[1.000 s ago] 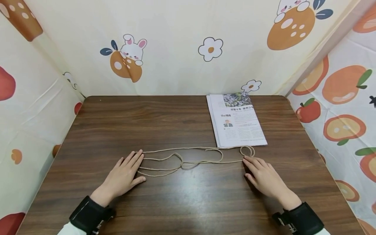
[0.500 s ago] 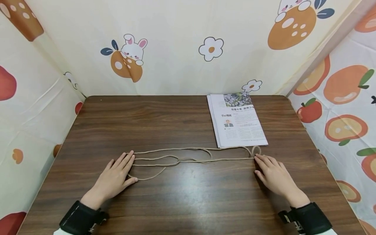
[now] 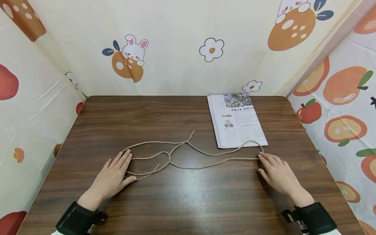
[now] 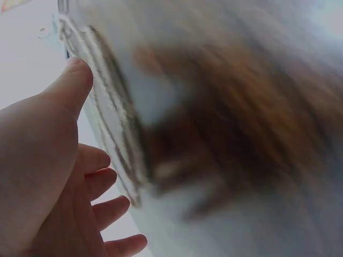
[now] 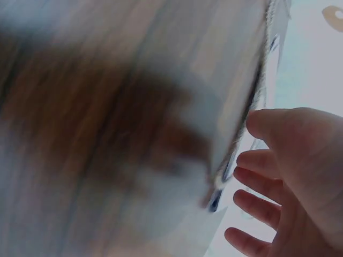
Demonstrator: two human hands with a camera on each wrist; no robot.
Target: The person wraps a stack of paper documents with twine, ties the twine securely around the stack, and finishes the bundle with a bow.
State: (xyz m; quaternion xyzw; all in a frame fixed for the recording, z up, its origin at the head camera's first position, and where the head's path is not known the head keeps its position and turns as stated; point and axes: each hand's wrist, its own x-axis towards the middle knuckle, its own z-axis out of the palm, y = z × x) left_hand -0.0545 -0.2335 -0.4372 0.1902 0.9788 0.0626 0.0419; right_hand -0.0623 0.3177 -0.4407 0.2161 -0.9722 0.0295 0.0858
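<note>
A thin beige cord (image 3: 170, 156) lies in loose curves across the middle of the table. One cord end points up and away near the centre, and its strands cross at two places. My left hand (image 3: 110, 178) lies with straight fingers over the cord's left part, hiding some of it; the thumb is spread towards the right. At the cord's right end, my right hand (image 3: 279, 171) touches it with extended fingertips, thumb apart. In the left wrist view several blurred cord strands (image 4: 115, 96) run past the fingertips. The right wrist view shows the cord (image 5: 262, 59) beyond the thumb.
A stack of printed sheets (image 3: 235, 127) lies at the back right of the wooden table (image 3: 152, 114), its near edge overlapped by the cord. Patterned curtains (image 3: 176, 58) stand behind the table and on both sides. Black bands (image 3: 77, 218) circle both wrists.
Both hands have moved apart, the left leftwards and the right rightwards. The bunched cord has loosened into wider curves; its small loop by the right hand is gone, and one end now sticks up.
</note>
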